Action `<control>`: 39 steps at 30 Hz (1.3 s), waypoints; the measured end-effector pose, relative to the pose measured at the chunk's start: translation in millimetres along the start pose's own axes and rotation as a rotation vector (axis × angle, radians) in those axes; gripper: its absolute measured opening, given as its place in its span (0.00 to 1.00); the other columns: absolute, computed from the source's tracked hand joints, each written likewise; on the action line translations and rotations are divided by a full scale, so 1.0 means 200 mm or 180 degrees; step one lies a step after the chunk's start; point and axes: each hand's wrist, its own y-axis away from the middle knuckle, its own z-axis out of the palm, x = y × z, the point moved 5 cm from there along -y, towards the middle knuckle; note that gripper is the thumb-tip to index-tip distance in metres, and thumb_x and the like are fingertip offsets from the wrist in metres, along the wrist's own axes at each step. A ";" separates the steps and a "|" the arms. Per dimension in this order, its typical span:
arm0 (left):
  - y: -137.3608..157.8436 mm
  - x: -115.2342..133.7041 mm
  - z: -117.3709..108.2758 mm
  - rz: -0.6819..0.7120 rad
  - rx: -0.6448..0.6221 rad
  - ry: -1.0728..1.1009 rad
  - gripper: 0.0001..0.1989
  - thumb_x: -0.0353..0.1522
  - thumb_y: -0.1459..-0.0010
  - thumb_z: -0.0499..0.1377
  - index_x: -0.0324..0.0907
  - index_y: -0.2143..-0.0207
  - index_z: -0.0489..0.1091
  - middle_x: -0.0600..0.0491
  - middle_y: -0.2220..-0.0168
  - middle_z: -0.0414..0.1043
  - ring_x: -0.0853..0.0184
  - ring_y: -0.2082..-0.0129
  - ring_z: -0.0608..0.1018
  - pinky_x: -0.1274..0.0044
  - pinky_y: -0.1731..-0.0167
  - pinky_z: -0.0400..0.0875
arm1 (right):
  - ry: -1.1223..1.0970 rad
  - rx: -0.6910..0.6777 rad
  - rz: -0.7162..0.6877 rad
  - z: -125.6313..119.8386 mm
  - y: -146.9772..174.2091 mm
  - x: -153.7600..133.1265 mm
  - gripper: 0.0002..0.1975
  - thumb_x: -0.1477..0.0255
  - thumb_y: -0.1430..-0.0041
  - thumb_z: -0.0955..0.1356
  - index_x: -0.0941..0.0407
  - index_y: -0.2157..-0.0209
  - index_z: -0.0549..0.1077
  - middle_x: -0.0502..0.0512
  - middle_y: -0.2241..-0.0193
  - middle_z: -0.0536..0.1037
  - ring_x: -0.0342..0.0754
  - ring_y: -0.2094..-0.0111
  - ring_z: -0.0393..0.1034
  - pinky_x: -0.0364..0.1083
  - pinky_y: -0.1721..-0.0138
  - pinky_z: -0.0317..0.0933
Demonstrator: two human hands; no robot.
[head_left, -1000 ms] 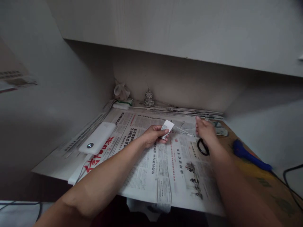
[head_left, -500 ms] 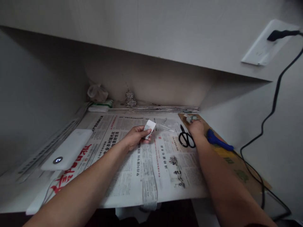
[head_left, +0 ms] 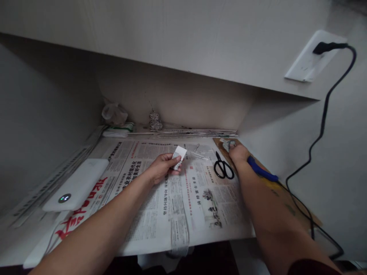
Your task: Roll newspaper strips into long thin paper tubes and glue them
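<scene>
My left hand (head_left: 163,167) is closed on a small folded piece of paper (head_left: 179,153), white on top with print lower down, pinched between thumb and fingers above the newspaper (head_left: 151,221). At the back right, my right hand (head_left: 239,152) has its fingers closed at a crumpled grey-white piece (head_left: 228,145), too small to name, over the brown cardboard (head_left: 218,142). Black-handled scissors (head_left: 223,169) lie just left of my right forearm. Thin clear strips (head_left: 199,154) rest on the newspaper between my two hands.
A blue-handled tool (head_left: 262,170) with a black cord lies right of my right forearm. A white power bank (head_left: 77,185) sits at the left. Long thin paper sticks (head_left: 197,133), a wound bundle of string (head_left: 155,120) and a plastic bag (head_left: 114,114) line the back.
The view has shifted slightly, so most things appear a little further left. My left hand keeps the folded paper, and my right hand stays at the crumpled piece.
</scene>
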 end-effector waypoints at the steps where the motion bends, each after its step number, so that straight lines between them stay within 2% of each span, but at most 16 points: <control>1: 0.00 0.00 0.01 -0.0001 -0.0020 0.0009 0.12 0.36 0.51 0.65 0.36 0.69 0.71 0.52 0.75 0.72 0.73 0.77 0.74 0.83 0.78 0.72 | -0.0011 -0.0011 0.0028 0.00 0.01 0.00 0.18 0.68 0.39 0.60 0.67 0.59 0.74 0.73 0.61 0.76 0.58 0.56 0.71 0.48 0.61 0.60; 4: 0.02 0.02 0.03 0.0030 -0.0084 0.0016 0.11 0.35 0.51 0.65 0.36 0.68 0.73 0.52 0.72 0.73 0.73 0.75 0.76 0.83 0.77 0.73 | -0.0082 -0.0016 0.0049 -0.02 0.04 0.00 0.15 0.71 0.41 0.61 0.63 0.58 0.74 0.68 0.62 0.76 0.56 0.57 0.71 0.47 0.61 0.60; 7: 0.03 0.03 0.03 0.0085 -0.0105 0.0099 0.11 0.33 0.53 0.66 0.37 0.68 0.73 0.51 0.68 0.74 0.71 0.71 0.78 0.83 0.75 0.74 | -0.0168 0.0161 -0.0082 -0.04 0.11 -0.05 0.19 0.67 0.44 0.65 0.61 0.52 0.71 0.68 0.57 0.74 0.56 0.56 0.70 0.48 0.59 0.60; 9: 0.03 0.04 0.03 0.0095 -0.0134 0.0190 0.10 0.32 0.54 0.67 0.37 0.68 0.73 0.51 0.67 0.74 0.69 0.70 0.79 0.83 0.74 0.75 | -0.0382 0.0269 -0.0375 -0.06 0.20 -0.14 0.17 0.66 0.44 0.65 0.59 0.55 0.72 0.65 0.55 0.73 0.53 0.56 0.69 0.46 0.58 0.60; 10: 0.03 0.04 0.04 0.0090 -0.0158 0.0227 0.10 0.32 0.54 0.67 0.37 0.68 0.73 0.51 0.67 0.74 0.69 0.69 0.79 0.83 0.73 0.75 | -0.0687 0.0211 -0.0697 -0.06 0.25 -0.21 0.12 0.67 0.44 0.65 0.58 0.60 0.73 0.62 0.59 0.75 0.51 0.58 0.70 0.45 0.59 0.60; 11: 0.03 0.04 0.04 0.0083 -0.0183 0.0257 0.10 0.32 0.54 0.67 0.37 0.67 0.73 0.51 0.68 0.74 0.69 0.69 0.79 0.83 0.74 0.75 | -0.1062 0.0008 -0.0951 -0.06 0.31 -0.29 0.09 0.68 0.45 0.66 0.57 0.65 0.74 0.59 0.64 0.77 0.49 0.62 0.71 0.44 0.62 0.60; 13: 0.03 0.05 0.04 0.0063 -0.0222 0.0304 0.10 0.31 0.53 0.66 0.37 0.67 0.73 0.52 0.68 0.74 0.69 0.70 0.79 0.83 0.76 0.75 | -0.1860 -0.0638 -0.1113 -0.05 0.44 -0.44 0.11 0.62 0.48 0.68 0.56 0.72 0.72 0.53 0.74 0.75 0.46 0.72 0.69 0.42 0.70 0.60; 16: 0.03 0.04 0.04 0.0011 -0.0291 0.0344 0.10 0.30 0.52 0.66 0.38 0.65 0.73 0.50 0.66 0.75 0.69 0.70 0.79 0.84 0.77 0.74 | -0.3157 -0.1956 -0.0921 -0.03 0.65 -0.64 0.22 0.52 0.45 0.62 0.56 0.79 0.64 0.47 0.85 0.66 0.40 0.86 0.58 0.40 0.84 0.53; 18: 0.03 0.04 0.04 -0.0001 -0.0340 0.0337 0.11 0.30 0.51 0.65 0.38 0.63 0.73 0.48 0.64 0.75 0.69 0.69 0.79 0.84 0.76 0.74 | -0.3796 -0.2253 -0.0753 -0.03 0.75 -0.71 0.22 0.52 0.44 0.61 0.56 0.79 0.62 0.45 0.86 0.64 0.38 0.88 0.55 0.39 0.87 0.49; 21: 0.02 0.03 0.03 0.0020 -0.0312 0.0313 0.12 0.29 0.50 0.64 0.37 0.61 0.73 0.47 0.64 0.76 0.70 0.69 0.79 0.84 0.74 0.74 | -0.4377 -0.2358 -0.0719 -0.02 0.82 -0.73 0.15 0.57 0.46 0.65 0.56 0.70 0.67 0.47 0.79 0.70 0.37 0.86 0.60 0.38 0.86 0.49; 24: 0.00 0.01 0.02 0.0025 -0.0254 0.0277 0.11 0.29 0.50 0.64 0.35 0.62 0.74 0.46 0.66 0.76 0.69 0.68 0.79 0.83 0.71 0.75 | -0.4530 -0.2550 -0.1065 -0.01 0.85 -0.72 0.17 0.59 0.48 0.67 0.57 0.63 0.70 0.48 0.78 0.72 0.39 0.80 0.65 0.38 0.82 0.55; 28: 0.00 0.00 0.03 0.0016 -0.0292 0.0148 0.11 0.30 0.49 0.64 0.35 0.63 0.74 0.46 0.66 0.77 0.70 0.69 0.79 0.82 0.68 0.75 | -0.4454 -0.2532 -0.1365 -0.03 0.86 -0.70 0.19 0.55 0.48 0.67 0.59 0.69 0.73 0.48 0.81 0.68 0.39 0.81 0.62 0.39 0.80 0.55; 33: 0.02 0.01 0.04 -0.0029 -0.0306 0.0042 0.12 0.31 0.48 0.63 0.35 0.61 0.73 0.45 0.63 0.76 0.70 0.72 0.79 0.82 0.72 0.75 | -0.4194 -0.2215 -0.1476 -0.07 0.84 -0.69 0.17 0.58 0.50 0.69 0.60 0.75 0.74 0.46 0.84 0.65 0.38 0.81 0.57 0.39 0.80 0.52; 39: 0.10 0.05 0.11 -0.0438 -0.1099 0.0263 0.14 0.34 0.44 0.58 0.35 0.56 0.71 0.40 0.56 0.73 0.63 0.66 0.79 0.82 0.77 0.75 | -0.4673 -0.2842 -0.1059 -0.07 0.82 -0.66 0.17 0.58 0.49 0.69 0.59 0.72 0.74 0.50 0.80 0.70 0.39 0.80 0.61 0.40 0.79 0.52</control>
